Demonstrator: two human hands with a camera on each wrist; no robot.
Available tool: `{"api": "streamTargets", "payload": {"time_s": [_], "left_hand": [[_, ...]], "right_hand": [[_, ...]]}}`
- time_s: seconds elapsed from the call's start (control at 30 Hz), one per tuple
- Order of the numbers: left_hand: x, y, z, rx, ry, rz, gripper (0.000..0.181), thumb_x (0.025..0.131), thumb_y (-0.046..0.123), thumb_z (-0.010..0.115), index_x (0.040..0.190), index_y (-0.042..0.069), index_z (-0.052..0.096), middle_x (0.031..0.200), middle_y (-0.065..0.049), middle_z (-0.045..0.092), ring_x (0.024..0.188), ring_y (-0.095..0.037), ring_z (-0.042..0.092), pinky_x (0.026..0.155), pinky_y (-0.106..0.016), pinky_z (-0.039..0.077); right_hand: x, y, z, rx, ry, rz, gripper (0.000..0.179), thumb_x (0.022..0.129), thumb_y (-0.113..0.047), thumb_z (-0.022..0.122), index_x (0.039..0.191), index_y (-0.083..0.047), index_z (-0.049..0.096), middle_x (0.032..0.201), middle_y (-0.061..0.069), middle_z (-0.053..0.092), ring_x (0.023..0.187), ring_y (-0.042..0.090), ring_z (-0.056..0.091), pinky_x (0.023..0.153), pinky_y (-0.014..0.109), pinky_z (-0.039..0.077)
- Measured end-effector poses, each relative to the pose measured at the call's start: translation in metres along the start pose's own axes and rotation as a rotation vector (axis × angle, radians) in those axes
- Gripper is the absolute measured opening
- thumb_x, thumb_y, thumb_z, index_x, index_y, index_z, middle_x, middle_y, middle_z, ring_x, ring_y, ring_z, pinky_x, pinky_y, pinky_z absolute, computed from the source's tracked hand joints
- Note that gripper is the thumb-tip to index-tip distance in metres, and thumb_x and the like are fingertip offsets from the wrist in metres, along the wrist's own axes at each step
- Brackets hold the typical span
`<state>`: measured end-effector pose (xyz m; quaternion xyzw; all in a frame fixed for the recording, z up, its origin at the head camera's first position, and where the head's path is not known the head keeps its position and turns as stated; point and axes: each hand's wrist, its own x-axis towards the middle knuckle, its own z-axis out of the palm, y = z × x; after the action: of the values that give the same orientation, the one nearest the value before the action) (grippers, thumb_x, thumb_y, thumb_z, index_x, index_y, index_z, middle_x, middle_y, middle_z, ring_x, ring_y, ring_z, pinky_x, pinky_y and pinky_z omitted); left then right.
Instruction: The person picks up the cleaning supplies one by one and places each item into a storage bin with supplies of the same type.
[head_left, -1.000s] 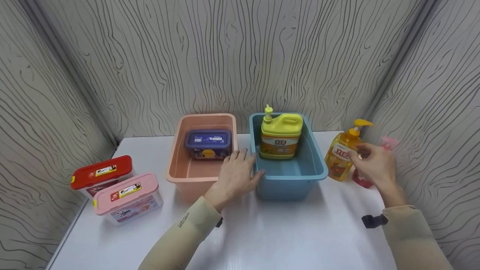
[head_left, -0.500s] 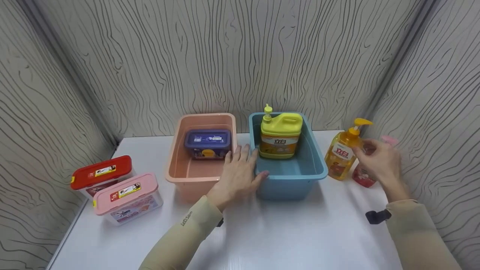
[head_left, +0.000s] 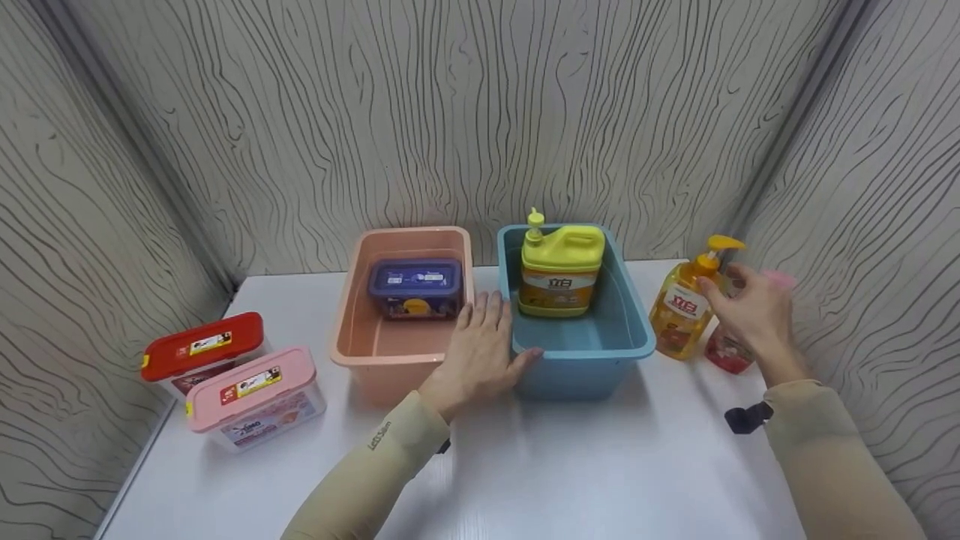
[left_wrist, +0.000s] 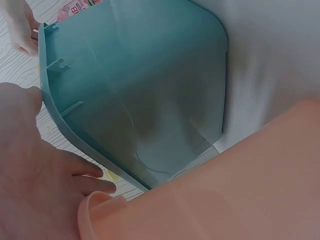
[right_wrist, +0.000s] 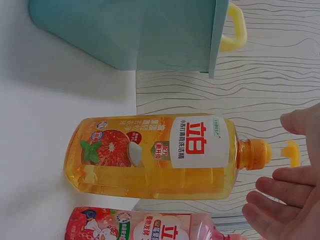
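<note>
My left hand lies with straight fingers across the gap between the pink basin and the blue basin, its thumb at the blue rim. A navy-lidded box sits in the pink basin; a yellow jug with a pump stands in the blue one. On the right, an orange pump bottle of dish soap stands upright. Close to its neck is my right hand, thumb and fingers spread apart with a gap to the bottle in the right wrist view. Behind that hand stands a pink pump bottle, partly hidden.
Two lidded tubs stand at the left of the white table: one with a red lid, the other with a pink lid. Wood-grain panels close off the back and both sides.
My left hand has slid slightly to the right over the rims. The right hand first shifted away from the orange bottle, then back toward its neck. The containers stay put.
</note>
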<state>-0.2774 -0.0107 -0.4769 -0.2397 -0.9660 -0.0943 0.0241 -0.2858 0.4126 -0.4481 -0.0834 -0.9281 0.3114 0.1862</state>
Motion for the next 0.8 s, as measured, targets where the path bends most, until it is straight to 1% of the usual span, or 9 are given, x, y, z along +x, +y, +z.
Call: {"api": "streamTargets", "payload": {"time_s": [0.13, 0.27, 0.37, 0.5, 0.57, 0.63, 0.7, 0.77, 0.8], "left_hand": [[0.001, 0.001, 0.0, 0.021, -0.011, -0.003, 0.102, 0.111, 0.078, 0.033, 0.178, 0.001, 0.024, 0.189, -0.02, 0.02, 0.178, -0.039, 0.018, 0.146, -0.056, 0.017], [0.001, 0.002, 0.001, 0.03, -0.015, -0.003, 0.104, 0.111, 0.08, 0.032, 0.178, 0.0, 0.023, 0.189, -0.02, 0.02, 0.178, -0.039, 0.018, 0.146, -0.056, 0.017], [0.001, 0.003, 0.002, 0.048, -0.011, -0.006, 0.106, 0.11, 0.081, 0.032, 0.178, 0.0, 0.023, 0.188, -0.02, 0.022, 0.178, -0.038, 0.02, 0.146, -0.056, 0.017], [0.0, 0.004, 0.002, 0.082, -0.004, -0.008, 0.108, 0.109, 0.082, 0.032, 0.178, 0.0, 0.023, 0.188, -0.02, 0.024, 0.178, -0.038, 0.022, 0.146, -0.056, 0.019], [0.0, 0.004, 0.002, 0.09, -0.002, -0.004, 0.108, 0.109, 0.082, 0.032, 0.178, 0.0, 0.023, 0.188, -0.02, 0.024, 0.177, -0.039, 0.022, 0.146, -0.057, 0.019], [0.0, 0.005, 0.002, 0.093, 0.004, 0.002, 0.107, 0.109, 0.082, 0.031, 0.177, -0.001, 0.024, 0.187, -0.021, 0.025, 0.177, -0.04, 0.023, 0.145, -0.057, 0.02], [0.0, 0.005, 0.002, 0.093, 0.005, 0.005, 0.107, 0.109, 0.082, 0.032, 0.177, -0.001, 0.024, 0.187, -0.021, 0.025, 0.177, -0.04, 0.023, 0.145, -0.057, 0.02], [0.0, 0.005, 0.002, 0.099, 0.005, 0.004, 0.108, 0.109, 0.082, 0.032, 0.177, -0.002, 0.024, 0.187, -0.021, 0.025, 0.177, -0.04, 0.023, 0.145, -0.057, 0.02], [0.0, 0.005, 0.003, 0.106, 0.005, 0.003, 0.108, 0.109, 0.082, 0.031, 0.177, -0.002, 0.024, 0.187, -0.021, 0.025, 0.177, -0.04, 0.023, 0.145, -0.056, 0.02]], "right_hand": [[0.006, 0.002, 0.002, 0.038, -0.015, 0.027, 0.08, 0.113, -0.055, 0.06, 0.163, 0.005, 0.05, 0.16, 0.038, 0.058, 0.147, 0.061, 0.054, 0.118, 0.077, 0.047], [0.01, 0.002, 0.004, 0.077, -0.015, 0.046, 0.08, 0.112, -0.056, 0.061, 0.163, 0.004, 0.051, 0.162, 0.036, 0.057, 0.151, 0.06, 0.052, 0.122, 0.079, 0.043], [0.014, 0.003, 0.007, 0.099, 0.01, 0.049, 0.076, 0.11, -0.056, 0.065, 0.159, 0.002, 0.058, 0.16, 0.033, 0.061, 0.152, 0.059, 0.053, 0.122, 0.084, 0.035], [0.017, 0.004, 0.011, 0.132, 0.031, 0.054, 0.072, 0.109, -0.057, 0.067, 0.156, -0.002, 0.062, 0.161, 0.029, 0.063, 0.155, 0.058, 0.051, 0.116, 0.091, 0.022], [0.018, 0.005, 0.012, 0.156, 0.031, 0.056, 0.07, 0.11, -0.055, 0.067, 0.157, -0.003, 0.061, 0.162, 0.028, 0.062, 0.157, 0.057, 0.05, 0.119, 0.091, 0.019], [0.019, 0.006, 0.014, 0.182, 0.037, 0.055, 0.067, 0.111, -0.051, 0.067, 0.157, -0.002, 0.061, 0.163, 0.028, 0.062, 0.157, 0.055, 0.052, 0.128, 0.086, 0.021], [0.021, 0.007, 0.015, 0.2, 0.05, 0.055, 0.063, 0.112, -0.046, 0.068, 0.157, -0.002, 0.061, 0.162, 0.027, 0.063, 0.155, 0.051, 0.056, 0.134, 0.076, 0.031], [0.022, 0.008, 0.016, 0.22, 0.056, 0.06, 0.061, 0.113, -0.042, 0.068, 0.158, -0.002, 0.06, 0.162, 0.025, 0.064, 0.153, 0.048, 0.059, 0.131, 0.067, 0.044], [0.022, 0.008, 0.017, 0.228, 0.058, 0.065, 0.06, 0.113, -0.041, 0.068, 0.159, -0.002, 0.06, 0.162, 0.024, 0.064, 0.153, 0.046, 0.06, 0.128, 0.065, 0.048]]}}
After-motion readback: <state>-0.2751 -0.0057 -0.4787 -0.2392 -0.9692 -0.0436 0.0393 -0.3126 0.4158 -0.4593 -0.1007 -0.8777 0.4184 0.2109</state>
